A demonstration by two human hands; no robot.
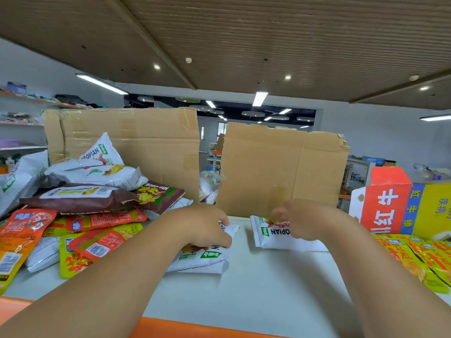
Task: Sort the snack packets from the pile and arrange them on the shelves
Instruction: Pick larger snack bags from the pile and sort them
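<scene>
— Left hand (207, 225)?
— Gripping the far end of a white packet (202, 258), middle of the shelf (268, 284), lengthwise front to back.
— Right hand (301, 222)?
— Curled over a second white packet (271, 237) just beside; holding or merely touching, impossible to tell.
— In the way?
— Pile (80, 215) crowding the left edge, cardboard sheet (280, 167) upright behind, yellow packets (419, 259) along the right edge.

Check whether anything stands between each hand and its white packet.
Nothing visible does. The left hand grips the left packet, and the right hand holds the right packet; both packets lie on the shelf.
</scene>
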